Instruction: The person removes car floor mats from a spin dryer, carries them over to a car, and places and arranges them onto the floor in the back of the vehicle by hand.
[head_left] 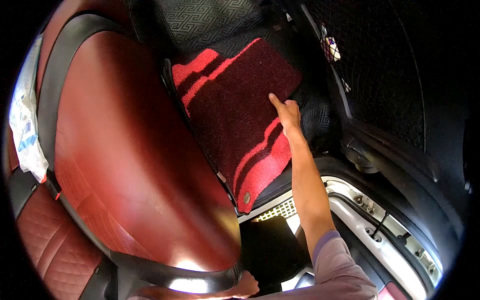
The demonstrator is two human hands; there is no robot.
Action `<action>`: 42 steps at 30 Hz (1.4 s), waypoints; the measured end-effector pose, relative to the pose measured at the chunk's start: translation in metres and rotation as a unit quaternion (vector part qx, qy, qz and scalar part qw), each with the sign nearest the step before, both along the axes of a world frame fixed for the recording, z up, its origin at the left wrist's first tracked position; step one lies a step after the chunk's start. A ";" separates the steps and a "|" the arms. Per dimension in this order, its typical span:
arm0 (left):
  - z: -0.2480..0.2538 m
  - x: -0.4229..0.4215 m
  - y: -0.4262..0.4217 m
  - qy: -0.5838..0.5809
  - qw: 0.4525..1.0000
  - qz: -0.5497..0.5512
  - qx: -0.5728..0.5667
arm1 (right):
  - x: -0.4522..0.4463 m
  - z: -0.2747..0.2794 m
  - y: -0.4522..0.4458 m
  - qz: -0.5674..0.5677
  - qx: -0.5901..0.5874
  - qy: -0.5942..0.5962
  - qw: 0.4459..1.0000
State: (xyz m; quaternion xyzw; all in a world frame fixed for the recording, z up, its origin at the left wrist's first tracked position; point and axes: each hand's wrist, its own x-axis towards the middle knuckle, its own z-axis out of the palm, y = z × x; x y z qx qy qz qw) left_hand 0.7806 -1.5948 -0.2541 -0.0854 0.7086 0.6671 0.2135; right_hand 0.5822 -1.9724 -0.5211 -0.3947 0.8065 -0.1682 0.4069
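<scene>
A dark maroon carpet floor mat (240,95) with bright red wavy bands lies in the footwell in front of a red leather seat. My right hand (289,114) grips the mat's right edge, the thumb on top and the fingers curled out of sight beneath. A small round fitting (247,197) shows at the mat's near corner. Low in the view, my left hand (246,285) is beside the front corner of the seat cushion (140,150); its fingers are mostly hidden.
Black patterned matting (205,20) covers the floor beyond. An open door with a mesh pocket (331,49) stands at right, and the door sill (280,209) runs below the mat. A clear plastic package (25,120) lies at far left.
</scene>
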 end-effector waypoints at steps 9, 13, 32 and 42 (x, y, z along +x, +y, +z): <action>0.026 0.002 -0.024 -0.013 0.995 -0.051 0.087 | 0.000 -0.020 0.020 -0.046 -0.070 -0.130 0.988; 0.020 0.006 -0.042 0.038 0.996 -0.019 0.076 | -0.038 0.000 -0.008 -0.127 -0.086 0.106 0.983; -0.020 -0.012 -0.055 0.065 0.993 0.038 0.094 | -0.105 -0.020 -0.071 -0.019 -0.206 0.271 0.940; -0.009 -0.008 -0.048 0.089 0.989 0.025 0.119 | -0.099 -0.030 -0.081 0.000 -0.103 0.368 0.924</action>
